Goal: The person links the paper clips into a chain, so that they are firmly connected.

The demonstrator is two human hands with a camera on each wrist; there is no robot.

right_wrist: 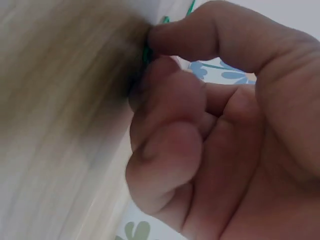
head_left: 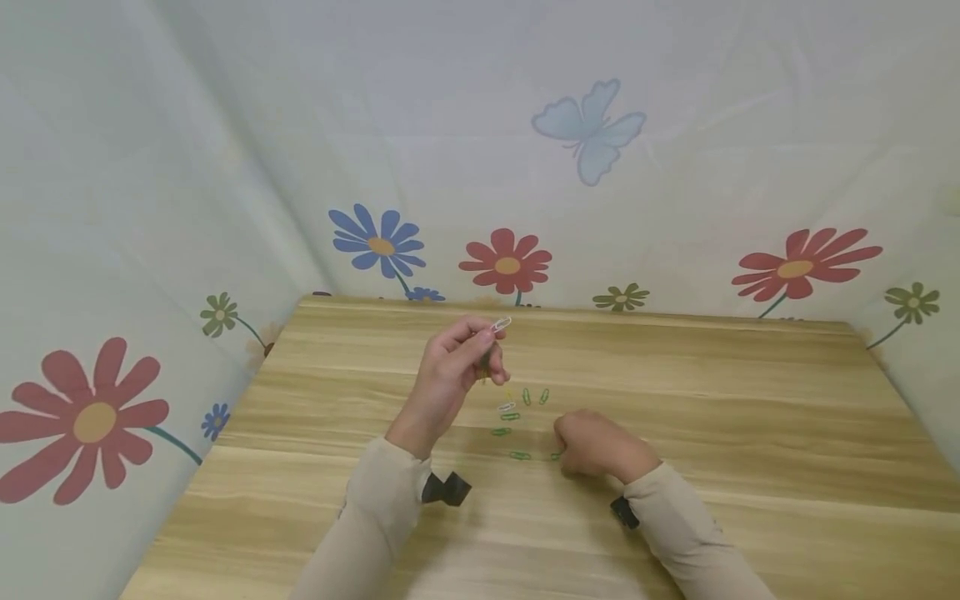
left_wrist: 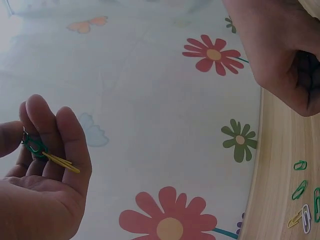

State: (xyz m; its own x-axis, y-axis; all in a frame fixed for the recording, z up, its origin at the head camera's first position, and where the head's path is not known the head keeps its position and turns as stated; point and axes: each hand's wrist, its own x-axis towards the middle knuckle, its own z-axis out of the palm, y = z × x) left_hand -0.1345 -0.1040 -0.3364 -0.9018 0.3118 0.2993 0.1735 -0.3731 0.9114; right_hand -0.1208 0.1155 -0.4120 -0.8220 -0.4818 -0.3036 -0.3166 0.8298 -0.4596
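- Head view: the left hand (head_left: 450, 367), raised above the wood-grain table (head_left: 750, 392), pinches a white paper clip (head_left: 501, 324) between thumb and finger, its end jutting past the fingertips.
- Left wrist view: what the head camera barely catches shows plainly here, green linked clips (left_wrist: 36, 146) and a yellow paper clip (left_wrist: 62, 162) hanging from that pinch, in front of the curled fingers.
- Head view: the right hand (head_left: 603, 446) is down at the tabletop, fingers curled, a green paper clip (head_left: 556, 456) peeking out beside them.
- Right wrist view: only here does the grip itself appear, thumb and forefinger closing on that green clip close to the wood; the fingertips are dark and blurred.
- Head view: loose green paper clips (head_left: 520, 456) lie between the hands, with a loose white clip (head_left: 507, 407) among them.
- Left wrist view: a loose yellow clip (left_wrist: 295, 220), faint from above, reads clearly just beside the white one.
- Left wrist view: an orange butterfly (left_wrist: 87, 24) shows on the flowered backdrop (left_wrist: 150, 65), outside the head camera's picture.
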